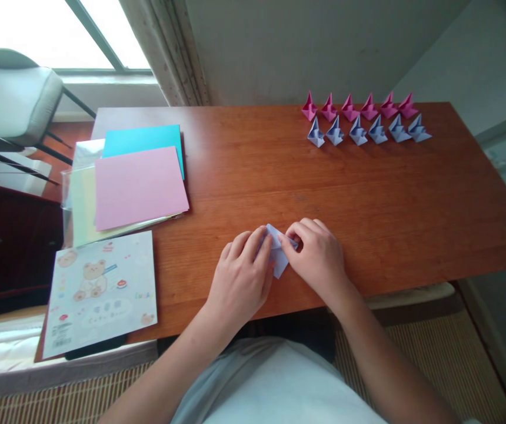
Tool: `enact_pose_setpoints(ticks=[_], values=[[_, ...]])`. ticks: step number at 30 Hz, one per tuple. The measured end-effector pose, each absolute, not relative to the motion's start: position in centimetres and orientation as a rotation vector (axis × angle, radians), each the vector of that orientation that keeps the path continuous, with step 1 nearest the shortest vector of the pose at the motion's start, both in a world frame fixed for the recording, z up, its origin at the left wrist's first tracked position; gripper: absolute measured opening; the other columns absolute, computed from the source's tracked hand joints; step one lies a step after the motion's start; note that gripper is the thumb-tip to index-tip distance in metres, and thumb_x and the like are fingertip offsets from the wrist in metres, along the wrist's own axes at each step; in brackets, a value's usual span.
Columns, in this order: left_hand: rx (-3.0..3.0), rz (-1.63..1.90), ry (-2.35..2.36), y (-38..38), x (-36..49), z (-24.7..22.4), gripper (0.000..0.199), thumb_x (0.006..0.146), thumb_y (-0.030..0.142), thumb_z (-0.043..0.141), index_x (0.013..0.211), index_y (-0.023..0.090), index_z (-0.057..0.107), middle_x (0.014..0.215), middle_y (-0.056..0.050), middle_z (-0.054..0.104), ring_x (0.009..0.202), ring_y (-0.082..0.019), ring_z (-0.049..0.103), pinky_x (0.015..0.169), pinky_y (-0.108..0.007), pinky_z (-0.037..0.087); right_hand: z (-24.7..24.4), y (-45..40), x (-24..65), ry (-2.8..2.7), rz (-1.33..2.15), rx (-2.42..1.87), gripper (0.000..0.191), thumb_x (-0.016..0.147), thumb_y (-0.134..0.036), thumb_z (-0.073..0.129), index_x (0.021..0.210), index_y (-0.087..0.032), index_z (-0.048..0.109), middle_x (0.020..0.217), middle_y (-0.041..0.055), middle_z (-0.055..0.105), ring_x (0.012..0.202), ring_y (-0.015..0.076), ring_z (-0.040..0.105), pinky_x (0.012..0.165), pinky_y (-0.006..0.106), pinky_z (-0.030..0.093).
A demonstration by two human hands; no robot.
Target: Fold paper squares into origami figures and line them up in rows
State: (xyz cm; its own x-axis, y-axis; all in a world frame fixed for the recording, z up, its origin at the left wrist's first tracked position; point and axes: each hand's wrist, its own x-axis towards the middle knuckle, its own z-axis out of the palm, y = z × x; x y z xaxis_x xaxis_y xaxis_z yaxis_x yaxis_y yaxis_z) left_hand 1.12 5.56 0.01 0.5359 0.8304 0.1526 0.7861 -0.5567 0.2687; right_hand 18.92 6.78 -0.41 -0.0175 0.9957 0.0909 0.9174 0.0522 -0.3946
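A small pale lavender folded paper (280, 262) lies on the wooden table (244, 176) near its front edge, between my two hands. My left hand (243, 272) covers its left side, with the fingers closed on the paper. On its right side, my right hand (315, 254) pinches the paper's right corner between thumb and bent fingers. A pointed part of the paper shows between the hands, and a lower flap hangs toward me. The fingers hide the paper's outer parts.
At the back right stand a row of pink folded figures (349, 109) and a row of lavender ones (358, 132). Pink sheets (140, 188), teal sheets (142, 138) and a bear-printed pad (100, 294) lie at the left. A chair (12, 97) stands beyond.
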Motion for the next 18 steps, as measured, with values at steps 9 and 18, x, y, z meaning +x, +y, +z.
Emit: enact_pose_setpoints(ticks=[9,18], values=[[2.657,0.314,1.377,5.72,1.23,0.64,0.041,0.1,0.031,0.05,0.134,0.011,0.06,0.147,-0.011,0.058,0.124,-0.031,0.055,0.094,-0.044,0.049,-0.26,6.71,18.64,-2.008,0.299,-1.969,0.027,0.093,-0.034,0.063,0.07,-0.024,0.053,0.078,0.0011,0.064,0.082,0.0202,0.056,0.072,0.032,0.038],[2.731,0.294,1.388,5.11,1.48,0.74,0.043,0.094,0.024,0.056,0.135,0.011,0.06,0.151,-0.013,0.054,0.126,-0.031,0.055,0.096,-0.044,0.049,-0.16,6.76,18.56,-2.017,0.3,-1.972,0.027,0.092,-0.034,0.064,0.069,-0.023,0.053,0.078,0.0016,0.064,0.081,0.0205,0.056,0.071,0.032,0.037]])
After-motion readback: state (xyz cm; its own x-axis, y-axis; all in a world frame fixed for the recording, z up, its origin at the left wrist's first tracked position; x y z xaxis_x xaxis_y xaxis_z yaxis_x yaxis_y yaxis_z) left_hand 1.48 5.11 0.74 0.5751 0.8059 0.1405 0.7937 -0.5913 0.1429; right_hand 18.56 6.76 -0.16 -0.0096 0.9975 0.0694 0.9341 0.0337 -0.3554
